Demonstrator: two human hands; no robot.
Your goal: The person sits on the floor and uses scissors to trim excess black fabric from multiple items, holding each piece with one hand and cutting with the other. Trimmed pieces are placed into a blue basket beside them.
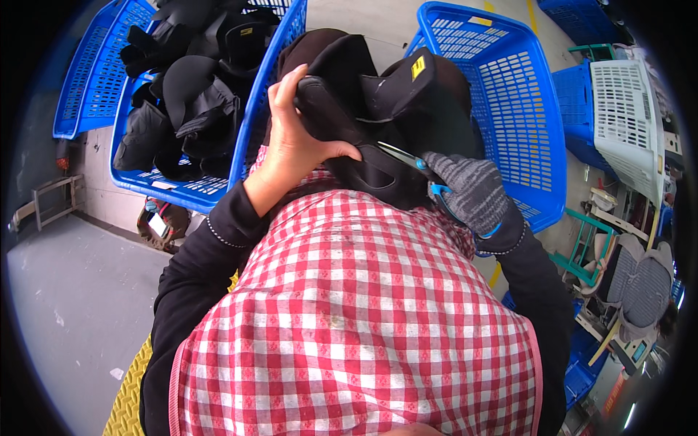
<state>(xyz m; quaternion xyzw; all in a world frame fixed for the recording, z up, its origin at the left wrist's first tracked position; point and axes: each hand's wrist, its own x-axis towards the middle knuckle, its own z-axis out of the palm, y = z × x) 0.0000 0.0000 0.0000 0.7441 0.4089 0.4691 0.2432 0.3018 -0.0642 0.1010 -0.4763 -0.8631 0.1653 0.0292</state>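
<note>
A black padded fabric piece [331, 109] with a curved, thick edge lies across my lap. My bare left hand [294, 142] grips its left edge, fingers behind and thumb stretched over the front. In my right hand [472, 190], which wears a grey knitted glove, is a pair of scissors [438, 190] with blue-and-dark handles. Their narrow blades point left and touch or nearly touch the black fabric near its middle; whether they are closed on anything is too small to tell. Just beyond, another rounded black section [407, 91] bears a small yellow label [417, 68]; I cannot tell whether it is the same piece.
At the left, a blue plastic crate [251, 123] holds several black padded pieces [190, 91]. A second blue crate [518, 109] stands close by my right arm. Farther right are a white crate [629, 109] and a grey cushioned seat [640, 276]. My red checked apron [356, 305] covers my lap.
</note>
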